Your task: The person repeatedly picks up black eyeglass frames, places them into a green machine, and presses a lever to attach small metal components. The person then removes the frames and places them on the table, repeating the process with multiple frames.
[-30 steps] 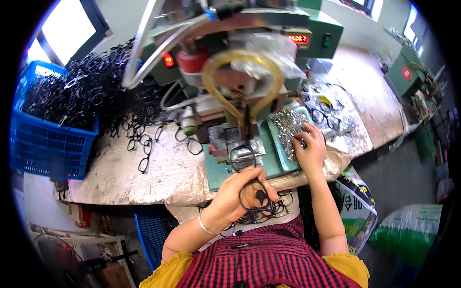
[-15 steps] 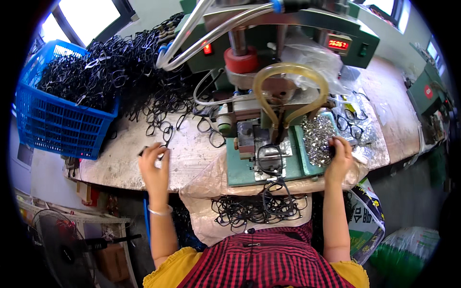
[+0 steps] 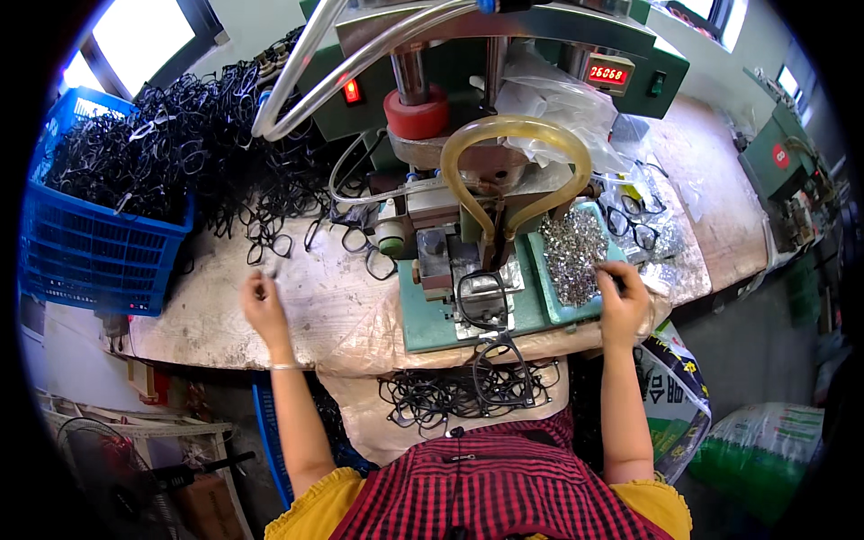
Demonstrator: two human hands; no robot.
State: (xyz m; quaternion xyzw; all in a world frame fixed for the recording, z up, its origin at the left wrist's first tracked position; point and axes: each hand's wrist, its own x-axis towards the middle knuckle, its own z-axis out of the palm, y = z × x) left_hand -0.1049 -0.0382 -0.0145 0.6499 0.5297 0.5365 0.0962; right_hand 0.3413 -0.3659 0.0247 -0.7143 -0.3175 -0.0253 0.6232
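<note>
My left hand is curled closed above the left part of the worktable, just in front of loose black eyeglass frames. Whatever lies between its fingers is too small to make out. At the right edge of a light green tray my right hand pinches thumb and fingers together; its contents are hidden. Small shiny metal parts fill the tray. Between the hands, a black eyeglass frame sits at the press fixture, one rim against the metal block and the other hanging over the table's front edge.
A green press with clear hoses and a red-lit display rises behind the fixture. Tangled frames overflow a blue basket at left. More frames lie on my lap cloth. Bagged frames lie right of the tray. A fan stands lower left.
The whole view has shifted, so the scene sits further left. The fingers of both hands have curled in more. My right hand has drawn slightly right relative to the tray.
</note>
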